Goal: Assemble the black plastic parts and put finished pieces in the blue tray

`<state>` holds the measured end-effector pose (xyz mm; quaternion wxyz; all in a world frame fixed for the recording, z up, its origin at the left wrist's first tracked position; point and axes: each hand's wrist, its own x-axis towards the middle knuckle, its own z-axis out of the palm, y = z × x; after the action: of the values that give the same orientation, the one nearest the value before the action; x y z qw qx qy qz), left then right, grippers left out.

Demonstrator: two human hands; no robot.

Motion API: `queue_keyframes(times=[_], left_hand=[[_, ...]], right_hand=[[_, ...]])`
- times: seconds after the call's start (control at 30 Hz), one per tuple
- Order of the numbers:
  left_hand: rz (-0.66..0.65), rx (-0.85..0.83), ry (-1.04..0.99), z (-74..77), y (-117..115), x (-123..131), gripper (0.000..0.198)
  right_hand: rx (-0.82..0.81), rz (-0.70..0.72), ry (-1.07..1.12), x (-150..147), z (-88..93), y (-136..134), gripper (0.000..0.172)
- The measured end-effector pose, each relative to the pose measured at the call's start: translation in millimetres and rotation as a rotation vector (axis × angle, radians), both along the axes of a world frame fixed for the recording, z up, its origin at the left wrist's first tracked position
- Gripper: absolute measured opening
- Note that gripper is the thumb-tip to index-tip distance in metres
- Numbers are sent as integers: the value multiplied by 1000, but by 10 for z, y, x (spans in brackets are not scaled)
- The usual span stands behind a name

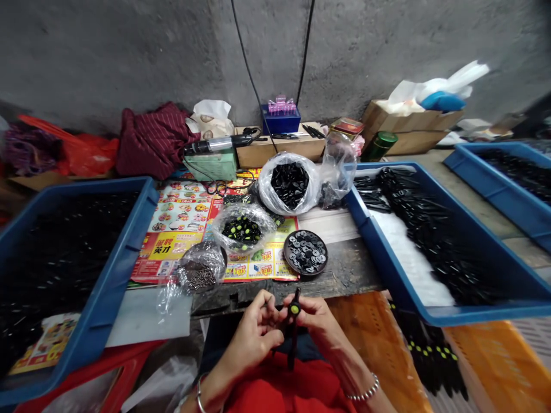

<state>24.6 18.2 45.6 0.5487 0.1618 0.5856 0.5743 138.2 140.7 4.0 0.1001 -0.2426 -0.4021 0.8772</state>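
The right hand (316, 316) pinches a long black stick (294, 310) with a yellow-green dot. It points near to far between both hands, by the near edge of the worktop (350, 272). The left hand (259, 326) curls at its left; I can't tell if it grips anything.

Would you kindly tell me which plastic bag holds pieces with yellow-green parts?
The middle bag, on the printed sheet between the larger bag of black pieces and the small metal pieces; no other bag plainly shows yellow-green.
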Motion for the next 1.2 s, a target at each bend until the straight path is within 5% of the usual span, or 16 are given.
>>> queue_keyframes(times=[0.37, 0.77, 0.93, 1.2], left_hand=[[76, -19, -51, -16, 46, 60, 37], [92, 66, -44, -79, 59, 60, 38], [82, 35, 78, -86, 54, 67, 31], [52, -17, 302, -98, 28, 62, 23]], right_hand=[[-90, -144, 16, -88, -82, -109, 40], [-161, -91, 21, -91, -69, -51, 42], [-51, -57, -55, -42, -50, 8, 42], [346, 27, -42, -21, -114, 1, 32]])
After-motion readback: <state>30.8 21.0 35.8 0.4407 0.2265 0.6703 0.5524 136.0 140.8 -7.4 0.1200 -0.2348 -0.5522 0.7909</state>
